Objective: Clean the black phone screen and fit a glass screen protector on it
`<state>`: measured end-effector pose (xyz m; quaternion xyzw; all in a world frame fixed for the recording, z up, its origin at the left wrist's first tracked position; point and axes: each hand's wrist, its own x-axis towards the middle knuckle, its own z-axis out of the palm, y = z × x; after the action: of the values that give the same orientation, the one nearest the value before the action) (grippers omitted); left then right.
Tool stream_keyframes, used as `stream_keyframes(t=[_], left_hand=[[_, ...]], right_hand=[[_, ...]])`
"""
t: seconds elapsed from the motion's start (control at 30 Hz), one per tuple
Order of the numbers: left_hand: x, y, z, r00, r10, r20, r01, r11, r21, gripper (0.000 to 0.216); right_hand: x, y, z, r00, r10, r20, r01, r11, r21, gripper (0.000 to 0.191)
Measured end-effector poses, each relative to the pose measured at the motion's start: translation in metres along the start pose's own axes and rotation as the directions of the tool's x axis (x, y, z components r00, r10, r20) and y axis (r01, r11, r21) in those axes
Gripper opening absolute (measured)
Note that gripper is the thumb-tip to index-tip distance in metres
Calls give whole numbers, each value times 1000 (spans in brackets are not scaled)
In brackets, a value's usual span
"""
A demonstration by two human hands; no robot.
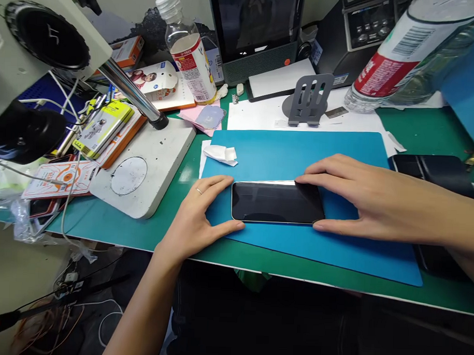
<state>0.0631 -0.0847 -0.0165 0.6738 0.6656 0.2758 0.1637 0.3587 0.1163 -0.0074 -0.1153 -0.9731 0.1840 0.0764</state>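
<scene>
A smartphone (277, 202) with a dark, glossy screen facing up lies lengthwise on a blue mat (300, 154). A thin white strip shows along its far edge; what it belongs to I cannot tell. My left hand (194, 215), with a ring on one finger, grips the phone's left end, fingertips at the far corner and thumb at the near one. At the opposite end, my right hand (360, 197) spans the phone's width between fingers and thumb. A crumpled white tissue (221, 154) rests on the mat just beyond my left hand.
A microscope-like stand on a white base (172, 144) occupies the left, beside stacked boxes (102, 126). Behind the mat are a drink bottle (192, 57), a grey phone stand (310, 100), a tablet (258, 28) and a large bottle (400, 59). A black case (431, 169) sits at right.
</scene>
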Motion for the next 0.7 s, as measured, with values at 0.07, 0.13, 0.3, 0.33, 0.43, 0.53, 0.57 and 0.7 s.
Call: stream_keyframes(t=[0.07,0.13,0.3,0.33,0.43,0.53,0.57,0.7], left_hand=[[-2,-1,0,998,28,-51,-28,1000,6,57],[-3,0,0,995,60,-84,-57,998,31,48],[-5,0,0,992,77,-98,-70,995,76,51],[-5,0,0,994,67,-89,-60,995,81,54],[-6,0,0,997,43,-63,-37,994,102,61],[-6,0,2,998,44,-52,-36,990,133,63],[-5,1,2,998,44,-50,-36,989,142,63],[-4,2,4,998,39,-48,-31,986,163,60]], right_hand=[[0,1,0,1000,8,-7,-8,1000,2,65],[0,1,0,1000,4,-10,-4,1000,-12,64],[0,-2,-1,1000,-6,-9,5,999,-34,62],[1,-2,-1,1000,-2,-8,2,999,-32,62],[1,-2,-1,1000,2,-3,-3,1000,-25,63],[0,0,-1,1000,15,7,-15,1000,-19,67],[0,1,-1,1000,23,11,-23,1000,-15,69],[1,0,-2,999,45,16,-45,999,7,77]])
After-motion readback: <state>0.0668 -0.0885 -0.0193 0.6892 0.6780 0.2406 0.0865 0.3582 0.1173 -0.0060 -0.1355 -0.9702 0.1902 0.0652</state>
